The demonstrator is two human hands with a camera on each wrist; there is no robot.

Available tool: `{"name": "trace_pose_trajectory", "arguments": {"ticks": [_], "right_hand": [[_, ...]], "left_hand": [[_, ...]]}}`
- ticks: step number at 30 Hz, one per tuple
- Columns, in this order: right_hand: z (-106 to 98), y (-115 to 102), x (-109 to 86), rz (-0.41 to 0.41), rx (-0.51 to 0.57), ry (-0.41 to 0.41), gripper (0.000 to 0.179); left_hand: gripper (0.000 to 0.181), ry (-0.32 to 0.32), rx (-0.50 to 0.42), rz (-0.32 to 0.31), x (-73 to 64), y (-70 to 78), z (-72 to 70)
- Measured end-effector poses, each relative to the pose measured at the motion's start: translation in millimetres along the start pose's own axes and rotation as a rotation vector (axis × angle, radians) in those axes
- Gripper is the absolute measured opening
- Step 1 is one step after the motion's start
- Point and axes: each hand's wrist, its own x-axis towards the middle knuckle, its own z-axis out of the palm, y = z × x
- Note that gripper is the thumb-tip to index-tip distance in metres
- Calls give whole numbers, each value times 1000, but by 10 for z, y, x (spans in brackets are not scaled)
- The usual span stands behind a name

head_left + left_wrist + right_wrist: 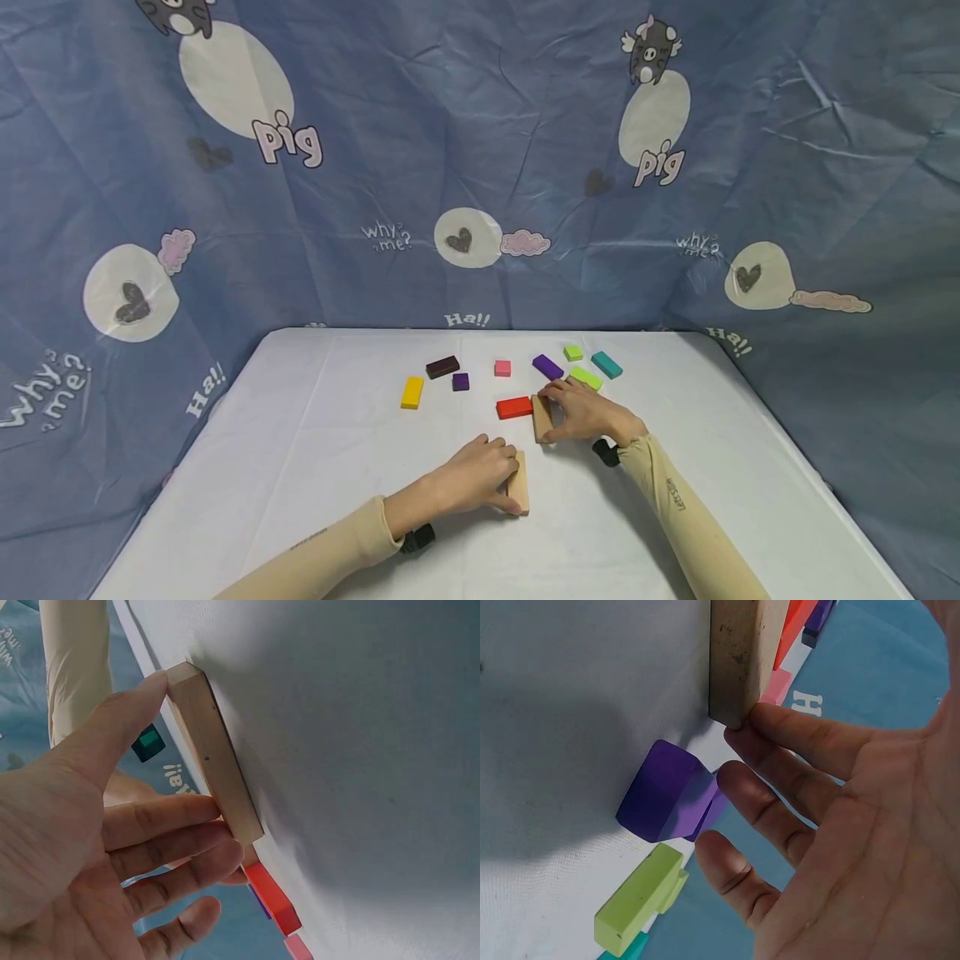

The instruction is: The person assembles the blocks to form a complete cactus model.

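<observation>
Near the front of the white table, my left hand (477,475) pinches a plain wooden block (520,485) between thumb and fingers. In the left wrist view the thumb is at one end of that wooden block (214,761) and the fingertips are near the other. Farther back, my right hand (583,410) holds a second wooden block (542,421) by its ends. This block stands right beside a red block (514,407). The right wrist view has the index fingertip at the end of the wooden block (739,664), with a purple block (667,791) close to the other fingers.
Behind the hands lie a yellow block (412,392), a dark brown block (442,367), a small dark purple block (461,382) and a pink block (502,368). Green blocks (586,377) and a teal block (607,364) are at the right. A blue printed cloth (375,167) hangs behind the table.
</observation>
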Motion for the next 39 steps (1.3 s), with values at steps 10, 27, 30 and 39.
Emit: {"name": "trace_pose_trajectory", "arguments": {"ticks": [10, 27, 30, 39], "right_hand": [[-4, -3, -18, -12, -10, 1, 78], [-14, 4, -23, -9, -28, -19, 80], [-19, 4, -22, -3, -40, -29, 81], [-6, 37, 4, -20, -24, -15, 80]], "left_hand": [[60, 8, -8, 4, -12, 6, 21], [40, 68, -46, 20, -54, 29, 31], [39, 66, -62, 25, -75, 23, 29], [37, 3, -113, 29, -118, 6, 7]]}}
